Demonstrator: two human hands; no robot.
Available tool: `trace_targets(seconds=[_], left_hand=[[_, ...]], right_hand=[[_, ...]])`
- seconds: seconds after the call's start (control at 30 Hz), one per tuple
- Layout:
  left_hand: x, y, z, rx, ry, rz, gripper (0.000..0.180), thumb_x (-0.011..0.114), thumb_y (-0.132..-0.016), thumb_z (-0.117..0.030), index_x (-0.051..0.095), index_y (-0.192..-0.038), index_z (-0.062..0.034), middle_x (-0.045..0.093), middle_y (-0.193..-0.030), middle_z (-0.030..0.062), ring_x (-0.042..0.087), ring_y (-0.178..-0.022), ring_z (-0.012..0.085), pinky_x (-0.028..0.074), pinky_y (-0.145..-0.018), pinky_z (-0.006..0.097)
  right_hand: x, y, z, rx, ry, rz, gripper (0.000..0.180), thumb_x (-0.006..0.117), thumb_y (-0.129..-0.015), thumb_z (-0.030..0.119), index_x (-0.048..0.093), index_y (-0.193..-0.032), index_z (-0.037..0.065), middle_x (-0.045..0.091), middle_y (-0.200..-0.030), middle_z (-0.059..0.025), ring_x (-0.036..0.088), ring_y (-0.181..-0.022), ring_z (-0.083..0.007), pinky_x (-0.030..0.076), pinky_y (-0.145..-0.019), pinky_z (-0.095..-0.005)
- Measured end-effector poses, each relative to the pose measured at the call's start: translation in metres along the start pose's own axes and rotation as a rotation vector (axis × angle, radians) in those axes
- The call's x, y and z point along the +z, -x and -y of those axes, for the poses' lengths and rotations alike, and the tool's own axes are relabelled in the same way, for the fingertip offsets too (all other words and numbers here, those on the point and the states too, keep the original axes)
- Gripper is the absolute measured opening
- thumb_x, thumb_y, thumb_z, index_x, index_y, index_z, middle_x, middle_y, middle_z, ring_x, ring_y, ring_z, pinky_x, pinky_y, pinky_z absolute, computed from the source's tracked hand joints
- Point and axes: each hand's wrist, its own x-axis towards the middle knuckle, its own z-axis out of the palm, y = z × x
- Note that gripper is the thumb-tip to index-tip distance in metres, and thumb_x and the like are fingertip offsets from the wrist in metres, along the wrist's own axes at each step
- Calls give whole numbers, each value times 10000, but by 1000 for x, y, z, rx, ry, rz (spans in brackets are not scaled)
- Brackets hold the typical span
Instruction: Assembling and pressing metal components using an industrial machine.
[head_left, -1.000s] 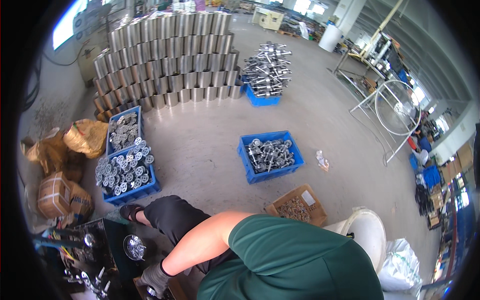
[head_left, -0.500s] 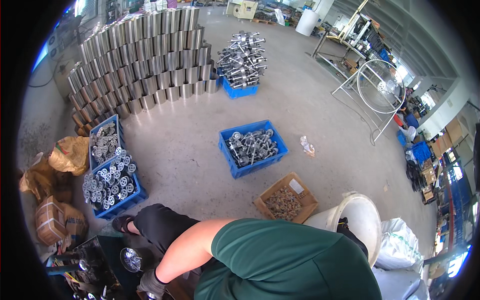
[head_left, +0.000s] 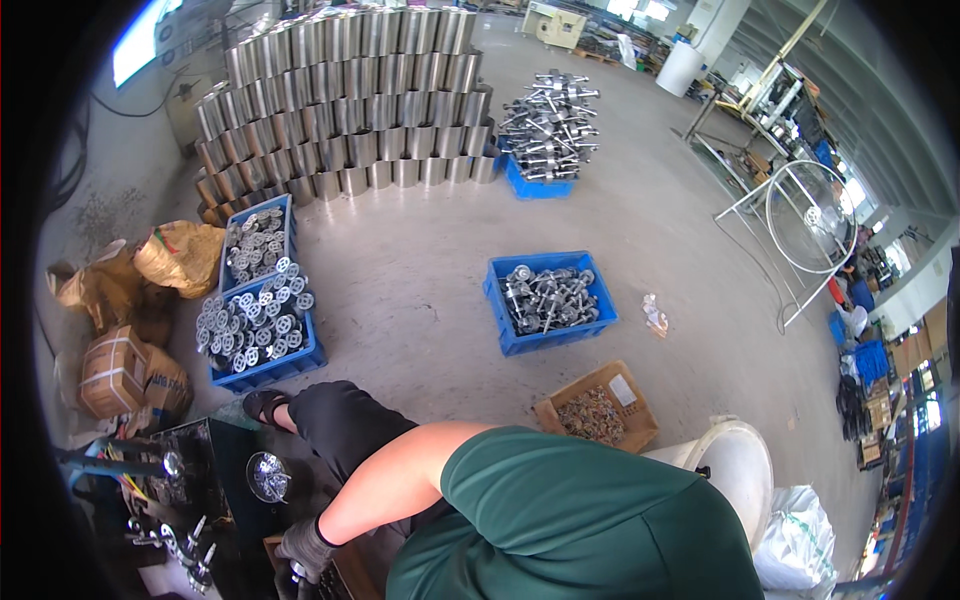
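Reaching down at seven o'clock, the gloved left hand curls around a small metal part, though how firm the hold is I cannot tell. The right hand stays hidden. Blue crates of shafts toward twelve o'clock suggest plenty remains unprocessed.

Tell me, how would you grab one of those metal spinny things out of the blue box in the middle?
Probably by its thin shaft, reaching down from above. In the middle blue crate the metal rotor parts lie sideways in a loose pile, shafts showing between the wider discs, and the crate's top is open.
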Motion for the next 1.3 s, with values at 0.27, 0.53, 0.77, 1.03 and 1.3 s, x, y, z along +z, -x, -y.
trace_targets(seconds=[0.27, 0.53, 0.77, 1.03, 1.3], left_hand=[[-11, 6, -2, 231, -183, -163, 317, 589, -1049, -307, 666, -1062, 1, 653, -972, 82, 581, -921, 181, 486, -830, 357], [-44, 22, 12, 374, -330, -294, 514, 675, -971, -509, 661, -1065, -3, 662, -961, 47, 599, -889, 149, 502, -808, 341], [-29, 82, -75, 434, -409, -346, 185, 710, -894, -84, 665, -1051, 3, 634, -970, 95, 618, -857, 176, 506, -777, 311], [-38, 88, -90, 489, -651, -419, 238, 736, -888, -107, 681, -1105, -27, 668, -977, 136, 685, -883, 270, 547, -785, 368], [-71, 91, -58, 473, -234, -453, 384, 734, -966, -345, 673, -1164, -21, 691, -1037, 72, 651, -961, 154, 543, -877, 325]], right_hand=[[34, -18, 2, -161, -180, -255, 376, 791, -692, 267, 706, -1009, 83, 726, -907, -175, 697, -890, -381, 562, -757, -449], [22, -7, 30, -76, -646, 107, 398, 695, -880, 373, 653, -1102, 45, 702, -991, -94, 688, -957, -248, 552, -817, -402], [21, -1, 55, -188, -1215, 554, 357, 656, -931, 215, 632, -1266, 93, 673, -1079, -5, 641, -975, -92, 525, -870, -288], [-7, 7, 63, 102, -961, 484, 418, 598, -940, 163, 612, -1333, 21, 688, -1095, -70, 669, -942, -135, 544, -808, -270], [-25, 13, 68, 292, -929, 605, 455, 524, -1031, 443, 671, -1106, 20, 740, -853, -166, 714, -676, -245, 558, -594, -322]])
